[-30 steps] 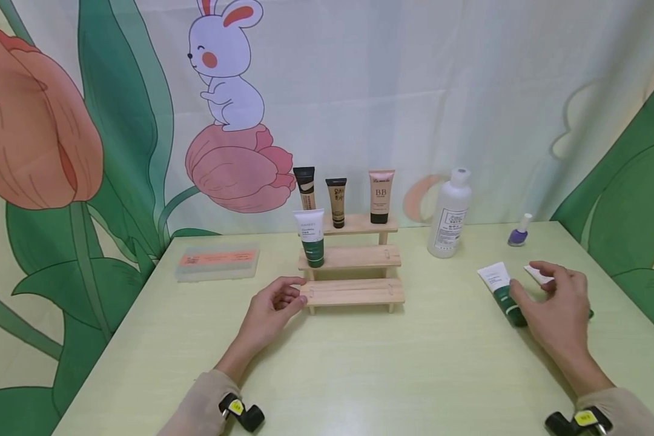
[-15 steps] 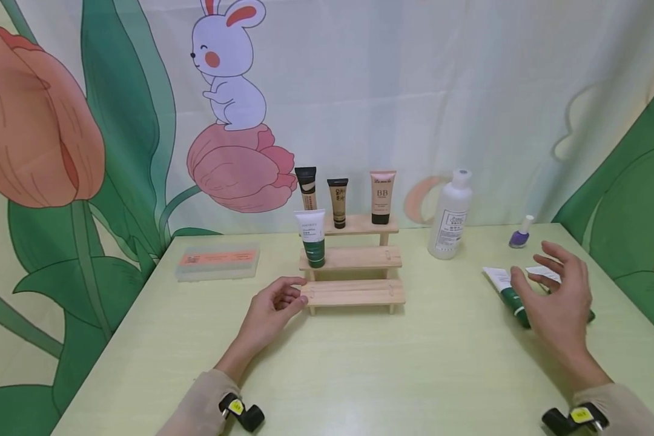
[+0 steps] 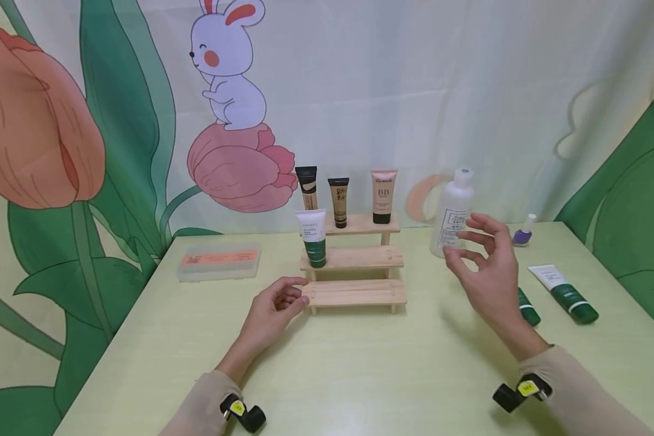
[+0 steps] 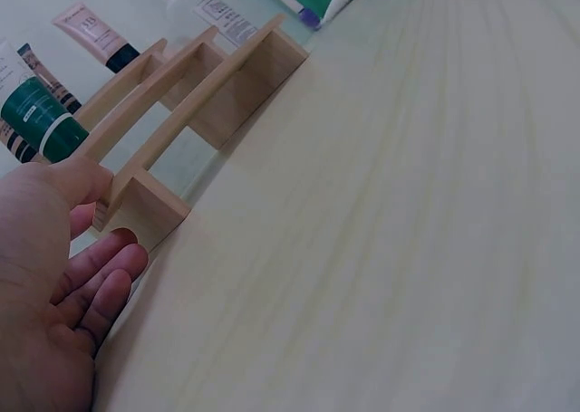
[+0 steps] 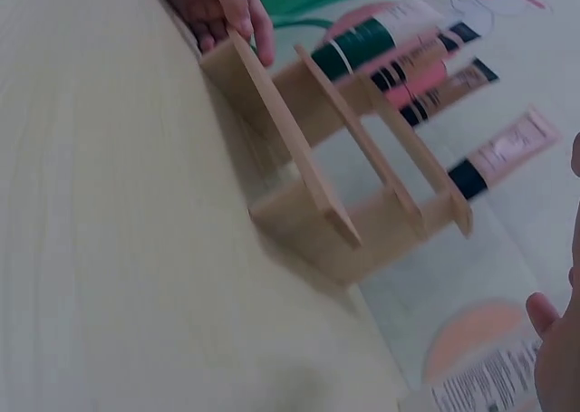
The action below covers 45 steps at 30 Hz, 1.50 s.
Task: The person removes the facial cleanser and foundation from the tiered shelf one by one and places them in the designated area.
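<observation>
We see a three-tier wooden stand (image 3: pixel 354 292) in pale timber at the middle of the scene; a white-and-green tube (image 3: pixel 313 242) stands on its middle tier, with two slim black-ended tubes (image 3: pixel 340 203) and a pink BB tube (image 3: pixel 383 197) on the far one. Right of it stands a labelled white bottle (image 3: pixel 448 212). The pale counter (image 3: pixel 360 375) meets a curtain (image 3: pixel 349 91) printed with a rabbit and tulips. The grip of the left hand (image 3: pixel 272 309) pinches the near tier's left end. The grip of the right hand (image 3: pixel 490 272), thumb and fingers apart, holds nothing before the bottle; contact we cannot tell.
</observation>
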{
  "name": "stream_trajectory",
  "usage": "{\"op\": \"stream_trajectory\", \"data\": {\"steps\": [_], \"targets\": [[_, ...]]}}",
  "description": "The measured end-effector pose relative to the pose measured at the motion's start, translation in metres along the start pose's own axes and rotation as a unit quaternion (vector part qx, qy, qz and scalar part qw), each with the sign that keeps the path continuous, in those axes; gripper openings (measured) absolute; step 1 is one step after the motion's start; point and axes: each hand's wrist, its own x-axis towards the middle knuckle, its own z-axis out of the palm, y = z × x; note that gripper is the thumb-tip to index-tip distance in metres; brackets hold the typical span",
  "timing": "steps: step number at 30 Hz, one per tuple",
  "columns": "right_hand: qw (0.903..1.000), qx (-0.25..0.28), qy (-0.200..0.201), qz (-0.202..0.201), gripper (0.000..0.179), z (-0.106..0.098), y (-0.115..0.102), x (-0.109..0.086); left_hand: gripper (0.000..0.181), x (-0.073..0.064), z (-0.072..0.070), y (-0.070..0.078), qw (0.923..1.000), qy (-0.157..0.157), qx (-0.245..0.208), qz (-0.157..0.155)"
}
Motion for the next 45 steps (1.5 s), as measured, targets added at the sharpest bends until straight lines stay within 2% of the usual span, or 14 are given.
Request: {"op": "stream_trajectory", "data": {"steps": [6, 11, 16, 22, 33, 45], "targets": [[0.9965, 0.041, -0.067, -0.029, 0.073, 0.04, -0.011, 0.002, 0.033, 0.001, 0.001, 0.0, 1.0, -0.001, -0.002, 0.006], [0.9883, 0.093, -0.114, -0.039, 0.074, 0.07, -0.017, 0.005, 0.032, 0.001, 0.001, -0.001, 1.0, 0.0, -0.002, 0.009], [0.9801, 0.131, -0.146, -0.03, 0.071, 0.096, -0.023, 0.007, 0.032, 0.001, 0.002, 0.001, 0.9999, -0.001, -0.004, 0.011], [0.9744, 0.143, -0.173, -0.009, 0.068, 0.123, -0.029, 0.01, 0.032, 0.003, 0.001, 0.003, 0.9999, 0.001, -0.003, 0.01], [0.9658, 0.144, -0.215, 0.015, 0.066, 0.156, -0.029, 0.009, 0.033, 0.002, -0.001, 0.001, 1.0, -0.003, 0.001, 0.007], [0.9617, 0.137, -0.235, 0.033, 0.061, 0.182, -0.024, 0.01, 0.032, 0.001, -0.001, -0.002, 0.9997, -0.006, -0.005, 0.022]]}}
